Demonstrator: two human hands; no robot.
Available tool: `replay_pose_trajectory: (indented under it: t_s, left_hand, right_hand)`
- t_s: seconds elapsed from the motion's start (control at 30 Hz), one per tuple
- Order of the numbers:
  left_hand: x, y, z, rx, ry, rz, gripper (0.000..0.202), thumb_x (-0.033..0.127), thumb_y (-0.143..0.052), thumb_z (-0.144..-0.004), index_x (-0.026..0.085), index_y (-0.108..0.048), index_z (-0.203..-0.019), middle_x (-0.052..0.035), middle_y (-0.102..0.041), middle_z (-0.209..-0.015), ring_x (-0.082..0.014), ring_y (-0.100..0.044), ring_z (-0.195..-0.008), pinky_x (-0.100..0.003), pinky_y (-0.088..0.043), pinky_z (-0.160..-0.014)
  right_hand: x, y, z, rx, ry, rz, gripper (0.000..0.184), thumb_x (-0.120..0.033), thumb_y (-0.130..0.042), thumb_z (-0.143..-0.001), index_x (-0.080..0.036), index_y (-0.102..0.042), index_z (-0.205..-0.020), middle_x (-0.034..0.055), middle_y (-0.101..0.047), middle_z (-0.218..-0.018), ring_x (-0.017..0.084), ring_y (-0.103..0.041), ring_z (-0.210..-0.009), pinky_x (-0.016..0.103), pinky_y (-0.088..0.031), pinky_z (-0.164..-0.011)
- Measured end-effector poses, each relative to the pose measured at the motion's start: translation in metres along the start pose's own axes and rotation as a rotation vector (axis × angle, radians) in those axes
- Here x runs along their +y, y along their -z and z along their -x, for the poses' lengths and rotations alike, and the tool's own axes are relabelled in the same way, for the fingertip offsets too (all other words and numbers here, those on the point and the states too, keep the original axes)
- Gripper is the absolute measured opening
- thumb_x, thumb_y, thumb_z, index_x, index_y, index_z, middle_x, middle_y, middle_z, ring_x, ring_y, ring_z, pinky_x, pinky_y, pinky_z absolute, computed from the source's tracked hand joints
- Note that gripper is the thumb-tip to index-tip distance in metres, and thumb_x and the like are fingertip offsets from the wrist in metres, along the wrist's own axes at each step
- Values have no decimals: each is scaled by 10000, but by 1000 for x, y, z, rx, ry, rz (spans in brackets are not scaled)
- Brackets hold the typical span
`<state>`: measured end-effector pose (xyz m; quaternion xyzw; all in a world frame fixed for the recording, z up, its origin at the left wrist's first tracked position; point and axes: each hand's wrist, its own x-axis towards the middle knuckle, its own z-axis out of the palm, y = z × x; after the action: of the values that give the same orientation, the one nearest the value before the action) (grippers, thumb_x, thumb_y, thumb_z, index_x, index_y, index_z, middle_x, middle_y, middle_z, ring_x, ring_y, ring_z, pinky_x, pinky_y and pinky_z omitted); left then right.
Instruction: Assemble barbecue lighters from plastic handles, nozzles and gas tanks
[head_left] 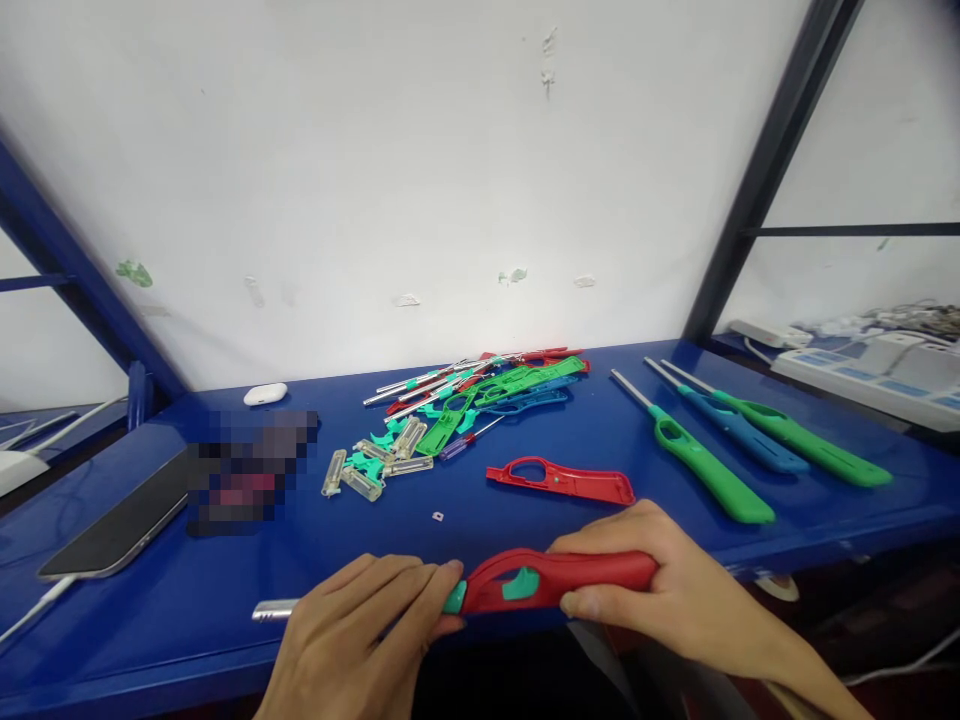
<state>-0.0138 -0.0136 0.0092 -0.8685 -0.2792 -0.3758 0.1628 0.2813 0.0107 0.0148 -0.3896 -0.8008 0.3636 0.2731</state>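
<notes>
Over the front edge of the blue table, a red long-necked lighter (592, 578) with a teal trigger lies level between my hands. My left hand (360, 640) wraps the metal tube near the teal collar, and the tube's tip sticks out to the left. My right hand (660, 580) grips the red handle from the right end, thumb in front. Just behind it lies a red handle shell half (559, 481), its inner side showing. A tiny pale piece (438, 516) sits to the left of that shell.
Clear fuel tanks (409, 466) and teal triggers lie mid-left, before a pile of green shells (525, 378) and metal tubes. A purple-handled screwdriver (459, 446) touches the pile. Several whole lighters (712, 468) lie right. A phone (120, 520) and white earbud case (265, 394) are left.
</notes>
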Motion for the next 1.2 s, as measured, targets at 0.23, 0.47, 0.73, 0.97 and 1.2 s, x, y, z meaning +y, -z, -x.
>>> replay_pose_trajectory:
  t_s: [0.23,0.47,0.73,0.97,1.2]
  left_hand:
    - [6,2,-9,-28,17,-1,244,108,-414,-1091,174,-649,-1104,-29,-803,-820,-162,-778,-670,-259,-616,-607]
    - [12,6,-15,-27,39,43,241,101,-384,-1092,172,-613,-1117,-34,-801,-804,-157,-759,-617,-244,-573,-518]
    - [-7,-4,0,-96,23,1,242,110,-514,-1047,144,-675,-1223,-71,-795,-906,-196,-754,-726,-301,-637,-633]
    - [-11,-8,3,-106,140,66,287,124,-576,-1026,181,-670,-1291,-75,-773,-1009,-196,-740,-847,-302,-640,-723]
    - [-17,-11,7,-148,203,107,307,145,-586,-1025,239,-678,-1302,-47,-757,-1019,-203,-717,-881,-325,-636,-746]
  right_hand:
    - [-1,-2,-3,-22,90,14,346,-526,-681,-980,-203,-789,-917,-23,-678,-749,133,-544,-669,247,-418,-665]
    - [0,-3,0,14,130,57,253,-501,-726,-962,-274,-804,-1041,-57,-750,-820,128,-595,-698,244,-427,-707]
    - [2,-11,-3,116,-3,74,262,-535,-767,-914,-425,-800,-1150,-106,-807,-1168,196,-726,-1048,253,-485,-960]
    - [1,-13,0,205,50,98,230,-460,-595,-1051,-423,-760,-1206,-74,-794,-1204,198,-706,-1129,308,-496,-1028]
    - [4,-14,-5,151,171,161,220,-385,-642,-1043,-362,-726,-1246,-50,-764,-1268,183,-658,-1175,307,-485,-1071]
